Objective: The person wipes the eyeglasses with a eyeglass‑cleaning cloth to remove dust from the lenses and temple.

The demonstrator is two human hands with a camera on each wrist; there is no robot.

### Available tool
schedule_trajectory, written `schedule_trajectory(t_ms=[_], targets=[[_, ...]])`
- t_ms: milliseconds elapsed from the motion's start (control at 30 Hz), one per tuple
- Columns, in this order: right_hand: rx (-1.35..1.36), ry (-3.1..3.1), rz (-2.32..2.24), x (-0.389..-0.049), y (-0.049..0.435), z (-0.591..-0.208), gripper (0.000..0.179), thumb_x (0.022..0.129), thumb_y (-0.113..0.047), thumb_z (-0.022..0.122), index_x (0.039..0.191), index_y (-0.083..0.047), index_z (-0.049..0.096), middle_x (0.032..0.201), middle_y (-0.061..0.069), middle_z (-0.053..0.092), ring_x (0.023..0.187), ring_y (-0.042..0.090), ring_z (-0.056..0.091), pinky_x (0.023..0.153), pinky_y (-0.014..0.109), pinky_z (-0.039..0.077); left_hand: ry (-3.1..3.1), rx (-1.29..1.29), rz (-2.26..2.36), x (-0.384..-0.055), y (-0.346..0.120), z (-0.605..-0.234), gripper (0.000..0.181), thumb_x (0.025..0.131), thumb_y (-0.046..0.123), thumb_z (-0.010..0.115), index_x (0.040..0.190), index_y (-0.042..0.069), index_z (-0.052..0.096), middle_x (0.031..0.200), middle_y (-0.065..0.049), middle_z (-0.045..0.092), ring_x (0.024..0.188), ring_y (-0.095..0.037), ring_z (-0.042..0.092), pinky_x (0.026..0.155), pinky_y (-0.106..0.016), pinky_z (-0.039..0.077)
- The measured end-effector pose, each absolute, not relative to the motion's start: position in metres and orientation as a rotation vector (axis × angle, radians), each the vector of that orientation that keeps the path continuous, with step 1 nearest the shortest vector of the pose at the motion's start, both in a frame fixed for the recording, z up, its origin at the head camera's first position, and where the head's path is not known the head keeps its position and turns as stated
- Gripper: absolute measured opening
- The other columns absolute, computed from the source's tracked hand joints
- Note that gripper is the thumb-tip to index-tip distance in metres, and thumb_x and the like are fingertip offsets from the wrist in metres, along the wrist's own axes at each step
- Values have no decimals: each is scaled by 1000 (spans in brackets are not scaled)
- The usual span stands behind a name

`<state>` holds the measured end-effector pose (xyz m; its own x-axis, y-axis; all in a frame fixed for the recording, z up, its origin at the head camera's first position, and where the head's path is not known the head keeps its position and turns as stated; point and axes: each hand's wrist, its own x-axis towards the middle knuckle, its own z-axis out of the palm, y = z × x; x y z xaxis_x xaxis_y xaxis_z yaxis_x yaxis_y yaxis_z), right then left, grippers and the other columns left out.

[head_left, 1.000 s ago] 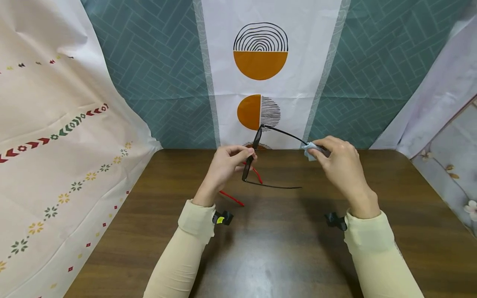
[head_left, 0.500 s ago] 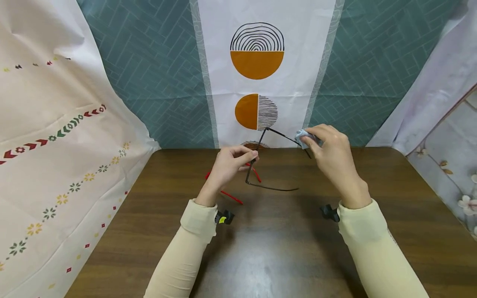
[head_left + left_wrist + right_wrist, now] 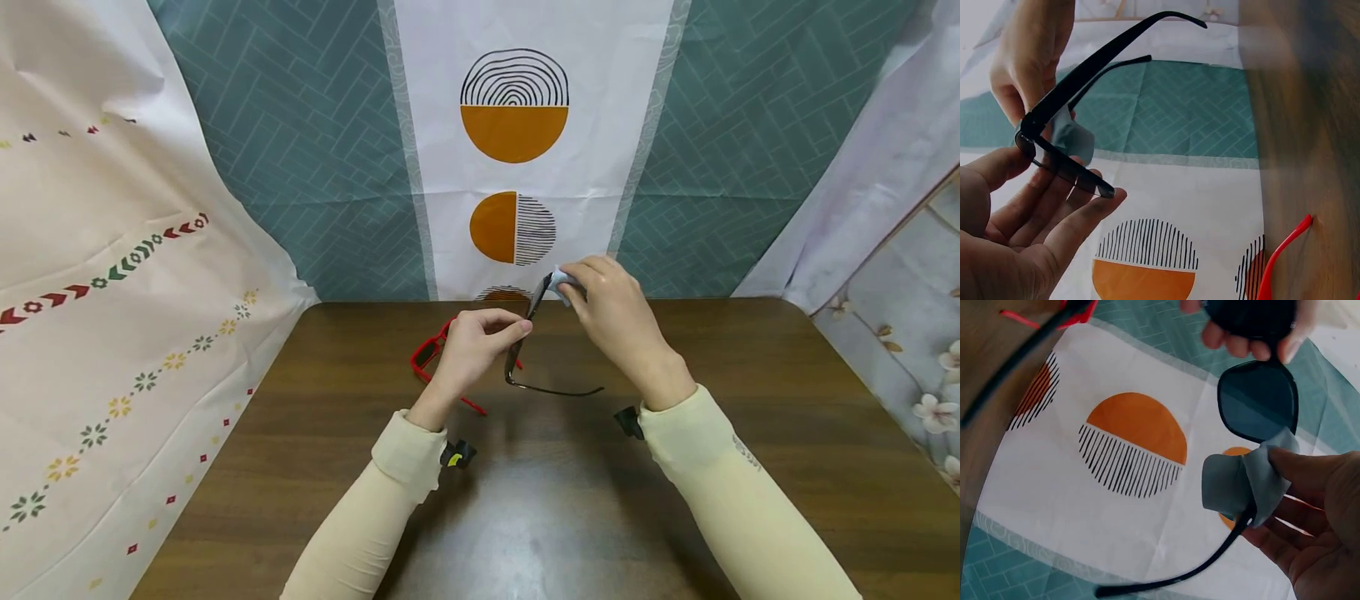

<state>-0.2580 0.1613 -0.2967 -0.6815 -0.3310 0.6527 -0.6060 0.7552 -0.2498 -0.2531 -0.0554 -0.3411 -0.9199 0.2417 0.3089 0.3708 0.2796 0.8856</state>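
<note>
One pair of black sunglasses (image 3: 1257, 403) sits in your left hand (image 3: 471, 354), frame pinched between thumb and fingers; your right hand (image 3: 618, 321), just beside, pinches a blue cloth (image 3: 1227, 482) around one corner. Red sunglasses (image 3: 427, 353) lie on the table (image 3: 337, 467), partly behind your left hand.

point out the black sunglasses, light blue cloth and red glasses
Black sunglasses (image 3: 1257, 400), right wrist view, on a lens
Light blue cloth (image 3: 1229, 481), right wrist view, on its left part
Red glasses (image 3: 427, 353), head view, on a lens
</note>
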Motion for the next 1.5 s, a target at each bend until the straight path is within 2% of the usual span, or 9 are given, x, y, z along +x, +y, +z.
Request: schedule_trajectory(t_ms=[233, 500, 600, 700, 867, 1067, 1267, 1433, 1500], targets=[[739, -2260, 479, -259, 160, -304, 15, 96, -2, 74, 106, 8, 73, 98, 18, 71, 92, 36, 64, 83, 46, 57, -2452, -598, -1707, -252, -57, -343, 18, 95, 26, 77, 103, 11, 83, 96, 1, 78, 89, -16, 68, 78, -31, 53], [765, -2190, 477, -260, 161, -307, 14, 95, -2, 75, 104, 8, 73, 95, 17, 70, 91, 35, 64, 83, 45, 57, -2485, -604, -1807, -252, -59, -342, 22, 97, 26, 75, 108, 9, 83, 104, -2, 79, 95, -14, 69, 84, -30, 55], [770, -2201, 486, -260, 165, -309, 14, 95, -2, 75, 105, 8, 73, 95, 16, 70, 92, 34, 64, 83, 44, 57, -2427, -580, -1973, -252, -60, -342, 23, 99, 22, 73, 109, 2, 81, 106, -8, 79, 98, -18, 70, 88, -32, 58], [762, -2211, 500, -260, 171, -311, 13, 94, 0, 75, 105, 7, 73, 95, 15, 71, 92, 33, 64, 82, 44, 57, -2344, -541, -2163, -251, -61, -342, 25, 100, 16, 71, 111, -5, 78, 108, -12, 77, 106, -26, 71, 96, -43, 59], [750, -2204, 515, -261, 185, -316, 14, 91, 4, 76, 105, 6, 73, 93, 15, 72, 87, 32, 63, 78, 44, 56, -2256, -513, -2298, -251, -64, -344, 22, 101, 11, 69, 111, -7, 76, 106, -14, 76, 114, -39, 67, 97, -47, 57], [780, -2161, 518, -262, 197, -320, 14, 91, 3, 77, 103, 6, 72, 93, 15, 71, 83, 31, 61, 76, 43, 54, -2172, -511, -2394, -251, -68, -346, 21, 101, 10, 68, 108, -9, 75, 100, -14, 75, 98, -31, 70, 91, -43, 61], [802, -2124, 587, -259, 208, -325, 15, 90, 5, 77, 104, 7, 71, 92, 14, 69, 84, 31, 59, 75, 41, 52, -2154, -495, -2420, -250, -71, -346, 21, 101, 12, 69, 105, -8, 75, 96, -12, 74, 82, -23, 73, 93, -50, 59], [787, -2115, 648, -259, 213, -330, 15, 88, 7, 77, 103, 6, 72, 92, 14, 70, 85, 29, 60, 74, 35, 49, -2154, -500, -2423, -250, -72, -347, 22, 102, 13, 69, 105, -8, 75, 96, -13, 75, 82, -24, 73, 94, -53, 58], [784, -2108, 669, -259, 213, -330, 16, 88, 7, 78, 103, 6, 73, 93, 14, 71, 86, 28, 61, 75, 32, 48, -2145, -503, -2424, -250, -74, -347, 22, 102, 13, 69, 105, -8, 75, 97, -13, 75, 85, -24, 73, 91, -49, 60]])
